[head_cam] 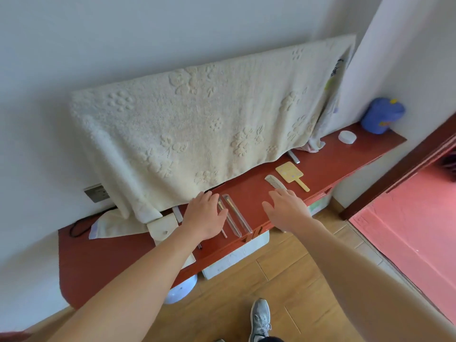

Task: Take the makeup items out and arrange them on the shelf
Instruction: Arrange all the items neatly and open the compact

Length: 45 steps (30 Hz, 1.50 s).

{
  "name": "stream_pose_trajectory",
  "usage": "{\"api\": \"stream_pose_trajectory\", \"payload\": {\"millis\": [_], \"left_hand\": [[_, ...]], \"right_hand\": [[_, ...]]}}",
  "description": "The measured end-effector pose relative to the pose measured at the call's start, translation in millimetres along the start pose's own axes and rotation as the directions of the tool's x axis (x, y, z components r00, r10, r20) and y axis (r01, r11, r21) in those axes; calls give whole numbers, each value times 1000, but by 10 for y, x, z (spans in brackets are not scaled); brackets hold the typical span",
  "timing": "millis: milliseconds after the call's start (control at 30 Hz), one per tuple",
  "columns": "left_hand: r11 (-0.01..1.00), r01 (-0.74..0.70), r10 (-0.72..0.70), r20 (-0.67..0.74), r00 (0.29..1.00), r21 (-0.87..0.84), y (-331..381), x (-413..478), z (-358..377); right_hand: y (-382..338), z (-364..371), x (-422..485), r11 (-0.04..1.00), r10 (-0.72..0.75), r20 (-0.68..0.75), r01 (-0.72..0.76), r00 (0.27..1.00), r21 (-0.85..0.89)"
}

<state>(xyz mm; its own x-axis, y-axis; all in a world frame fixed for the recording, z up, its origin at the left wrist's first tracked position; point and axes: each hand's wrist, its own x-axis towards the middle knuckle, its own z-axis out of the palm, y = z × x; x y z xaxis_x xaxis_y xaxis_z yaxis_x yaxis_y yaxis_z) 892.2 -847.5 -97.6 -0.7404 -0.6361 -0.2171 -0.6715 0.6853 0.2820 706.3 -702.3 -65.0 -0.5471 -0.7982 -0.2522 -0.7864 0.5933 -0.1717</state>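
both grips are spread flat, holding nothing. on the red shelf (333,159) the left hand (207,215) lies against the makeup brushes (235,213); the right hand (286,211) covers the end of a white comb (274,181), beside a yellow hand mirror (290,173).

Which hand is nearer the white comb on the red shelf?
Right. The right hand lies at the near end of the comb; the left hand is farther left, by the makeup brushes.
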Motion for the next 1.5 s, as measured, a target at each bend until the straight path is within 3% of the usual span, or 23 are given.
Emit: {"api": "stream_pose_trajectory", "payload": {"millis": [467, 633, 767, 933, 1167, 1500], "left_hand": [[978, -186, 192, -61, 979, 97, 1097, -129, -316], [966, -226, 236, -78, 969, 124, 1731, -183, -314], [954, -262, 278, -101, 955, 147, 2233, -241, -257], [946, -285, 302, -98, 948, 152, 2765, -296, -119], [944, -291, 312, -131, 941, 157, 3437, -341, 36], [914, -358, 387, -144, 911, 189, 3975, -119, 49]], "right_hand": [[799, -430, -917, 988, 149, -175, -139, 973, 71], [1228, -579, -1229, 970, 236, -327, -204, 915, 129], [1610, -699, -1512, 962, 236, -318, -174, 918, 210], [2171, -768, -1701, 974, 223, -328, -201, 918, 102], [2791, -825, -1951, 964, 264, -366, -228, 892, 140], [3320, -927, -1923, 956, 291, -381, -249, 878, 158]]}}
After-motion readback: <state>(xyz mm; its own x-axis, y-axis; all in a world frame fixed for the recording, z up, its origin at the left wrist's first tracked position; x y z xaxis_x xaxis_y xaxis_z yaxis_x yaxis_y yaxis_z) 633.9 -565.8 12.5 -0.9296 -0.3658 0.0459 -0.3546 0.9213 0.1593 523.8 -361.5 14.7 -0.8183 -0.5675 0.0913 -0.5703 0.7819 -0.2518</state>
